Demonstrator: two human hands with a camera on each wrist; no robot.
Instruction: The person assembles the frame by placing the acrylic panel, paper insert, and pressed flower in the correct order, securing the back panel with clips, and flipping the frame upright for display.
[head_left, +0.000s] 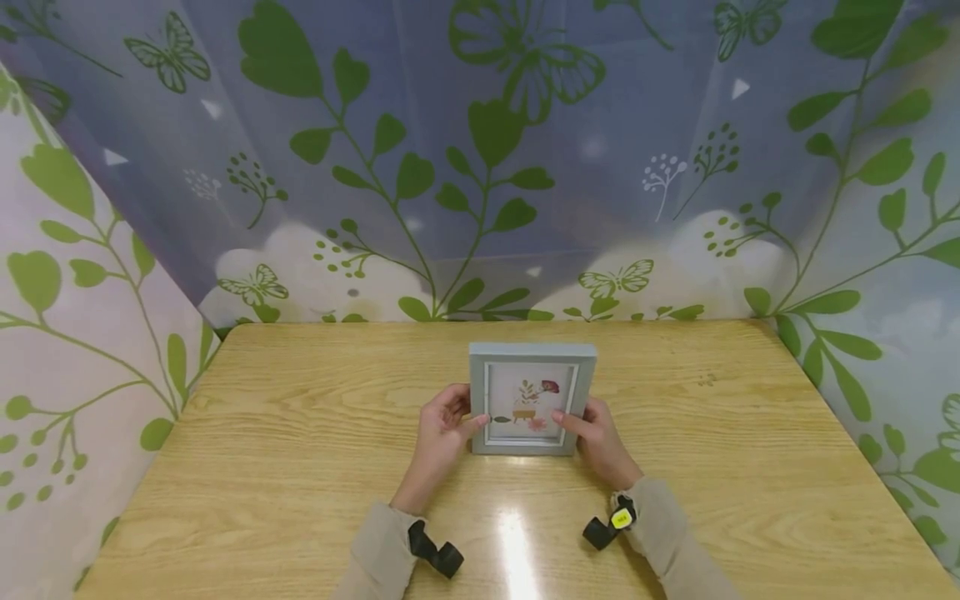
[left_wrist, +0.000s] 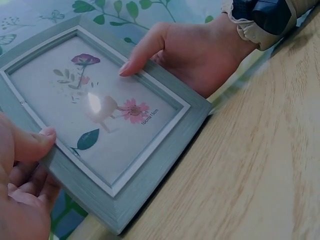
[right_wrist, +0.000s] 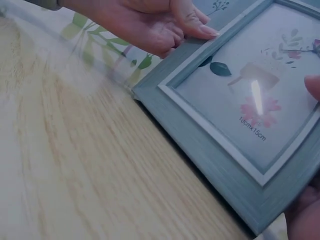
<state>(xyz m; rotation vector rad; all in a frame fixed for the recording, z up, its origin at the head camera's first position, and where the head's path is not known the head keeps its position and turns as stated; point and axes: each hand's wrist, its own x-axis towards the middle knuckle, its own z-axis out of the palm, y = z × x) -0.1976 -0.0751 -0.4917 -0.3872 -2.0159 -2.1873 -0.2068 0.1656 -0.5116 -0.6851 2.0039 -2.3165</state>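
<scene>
A grey-green picture frame [head_left: 533, 448] with a white inner border stands near the middle of the table, its front facing me. Behind its glazing is a print [left_wrist: 75, 105] of flowers, leaves and a small size label, with a bright reflection on it. My left hand [head_left: 441, 433] grips the left side, thumb on the front and fingers behind. On the opposite side my right hand [head_left: 604, 442] holds the frame the same way, its thumb reaching over the inner border. In the wrist views the lower edge is at the tabletop; the back is hidden.
The wooden table [head_left: 300, 400] has a glare streak near its front. Leaf-patterned curtains [head_left: 420, 150] enclose its back and both sides. Black straps with small devices [head_left: 438, 554] are on both wrists, over beige sleeves [head_left: 675, 533].
</scene>
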